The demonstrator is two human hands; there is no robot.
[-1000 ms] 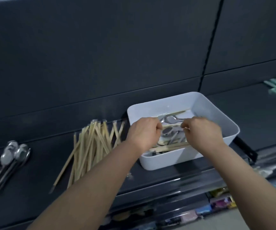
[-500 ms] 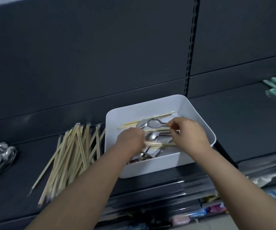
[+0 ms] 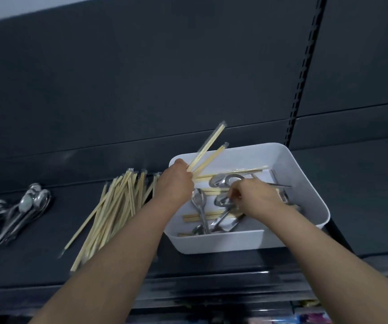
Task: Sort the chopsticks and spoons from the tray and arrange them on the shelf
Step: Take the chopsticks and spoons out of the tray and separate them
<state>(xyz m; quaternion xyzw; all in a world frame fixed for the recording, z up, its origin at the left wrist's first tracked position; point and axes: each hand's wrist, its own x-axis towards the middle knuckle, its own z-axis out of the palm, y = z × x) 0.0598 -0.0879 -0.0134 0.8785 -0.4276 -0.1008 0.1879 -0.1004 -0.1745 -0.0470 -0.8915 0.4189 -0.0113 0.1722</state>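
The white tray point(image 3: 223, 242) is a deep plastic tub with rounded corners. It sits on the right part of the shelf, and its front wall reaches the shelf's front edge. Inside lie tray chopsticks point(image 3: 232, 171), pale wood, mostly crosswise, mixed with shiny metal tray spoons point(image 3: 198, 199) that lie at different angles. Left of the tray, just beside it, a chopstick pile point(image 3: 108, 213) fans out on the shelf, with tips toward the back panel and butts toward the front edge; some show clear wrapper ends. Well to the left of that lies a spoon pile point(image 3: 31, 204), bowls toward the back and handles toward the front, partly cut off by the picture's edge.

The left hand point(image 3: 176, 183) is clenched round a few held chopsticks point(image 3: 208, 149) above the tray's back left corner. They are in clear sleeves and splay up and to the right against the panel. The right hand point(image 3: 258, 197) is down in the tray over the spoons, its fingers point(image 3: 233, 195) curled and bunched at a spoon bowl. Whether they grasp anything cannot be told.

The shelf point(image 3: 36, 260) is dark and matt. Behind it rises a dark back panel point(image 3: 165, 78), split by a slotted upright point(image 3: 305, 78). Below the shelf's front edge, blurred coloured packs point(image 3: 316, 319) show at the bottom right.
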